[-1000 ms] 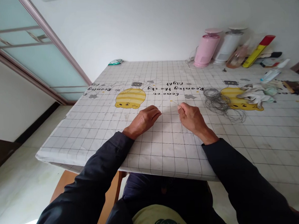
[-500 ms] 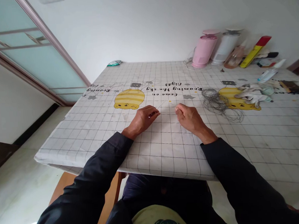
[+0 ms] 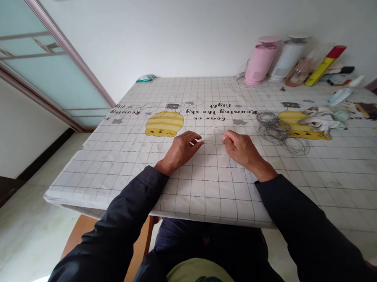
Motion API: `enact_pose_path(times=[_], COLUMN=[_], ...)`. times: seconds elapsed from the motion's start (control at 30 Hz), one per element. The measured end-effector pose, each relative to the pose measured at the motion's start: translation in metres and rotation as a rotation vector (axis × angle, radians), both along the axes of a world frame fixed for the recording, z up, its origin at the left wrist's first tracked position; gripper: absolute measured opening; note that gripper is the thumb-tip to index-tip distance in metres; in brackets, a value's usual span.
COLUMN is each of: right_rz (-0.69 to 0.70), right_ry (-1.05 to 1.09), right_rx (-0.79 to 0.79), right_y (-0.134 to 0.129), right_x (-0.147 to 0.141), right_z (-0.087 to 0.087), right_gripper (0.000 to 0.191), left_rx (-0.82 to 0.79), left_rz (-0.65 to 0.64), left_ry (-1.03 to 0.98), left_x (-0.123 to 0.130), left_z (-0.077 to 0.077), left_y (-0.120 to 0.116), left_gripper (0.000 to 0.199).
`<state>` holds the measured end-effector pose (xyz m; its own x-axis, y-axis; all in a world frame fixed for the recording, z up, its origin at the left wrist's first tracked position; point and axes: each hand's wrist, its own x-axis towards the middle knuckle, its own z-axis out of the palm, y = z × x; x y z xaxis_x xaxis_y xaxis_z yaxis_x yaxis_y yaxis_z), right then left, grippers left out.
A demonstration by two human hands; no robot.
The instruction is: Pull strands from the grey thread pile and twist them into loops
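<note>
Grey and fine, the strand (image 3: 220, 131) could spring loose, since the left hand (image 3: 183, 148) has its grip parted and only the right hand (image 3: 242, 150) pinches it.

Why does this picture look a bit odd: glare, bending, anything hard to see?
In the head view, sunlight washes out part of the floor; there too, the pink cylinder leans outward, probably wide-angle distortion; also in the head view, the thin strand at the right hand is too faint to trace.
</note>
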<state>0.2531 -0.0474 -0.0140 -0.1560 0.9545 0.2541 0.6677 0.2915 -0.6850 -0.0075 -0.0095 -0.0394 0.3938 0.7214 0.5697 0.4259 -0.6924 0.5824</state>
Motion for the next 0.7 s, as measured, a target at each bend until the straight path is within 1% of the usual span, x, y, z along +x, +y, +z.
enact_pose_path(times=[0.1, 0.2, 0.3, 0.37, 0.43, 0.53, 0.6, 0.7], right_rz=[-0.013, -0.014, -0.021, -0.038, -0.062, -0.105, -0.135, -0.151], right_ry=[0.012, 0.015, 0.042, 0.091, 0.142, 0.177, 0.138, 0.021], right_rx=[-0.007, -0.005, -0.038, -0.096, -0.167, -0.254, -0.288, -0.320], right_y=[0.000, -0.001, 0.003, 0.011, 0.026, 0.059, 0.085, 0.126], right_x=[0.000, 0.001, 0.003, 0.005, 0.007, 0.002, -0.008, -0.028], right_z=[0.002, 0.001, -0.003, -0.007, -0.009, -0.008, -0.005, 0.001], right_gripper=[0.026, 0.025, 0.027, 0.029, 0.028, 0.026, 0.026, 0.025], left_rx=[0.011, 0.028, 0.051, 0.044, 0.018, -0.040, -0.072, -0.094], left_rz=[-0.035, -0.014, 0.113, 0.218, 0.284, 0.293, 0.289, 0.291], left_ry=[-0.031, -0.082, -0.130, -0.101, -0.004, 0.163, 0.225, 0.265], left_x=[0.001, 0.003, 0.003, 0.003, 0.005, 0.009, 0.012, 0.014], left_z=[0.003, 0.008, 0.008, 0.003, -0.005, -0.014, -0.017, -0.017], left_y=[-0.004, -0.007, -0.004, -0.001, 0.002, 0.002, 0.000, -0.001], left_gripper=[0.021, 0.024, 0.018, 0.015, 0.015, 0.014, 0.014, 0.012])
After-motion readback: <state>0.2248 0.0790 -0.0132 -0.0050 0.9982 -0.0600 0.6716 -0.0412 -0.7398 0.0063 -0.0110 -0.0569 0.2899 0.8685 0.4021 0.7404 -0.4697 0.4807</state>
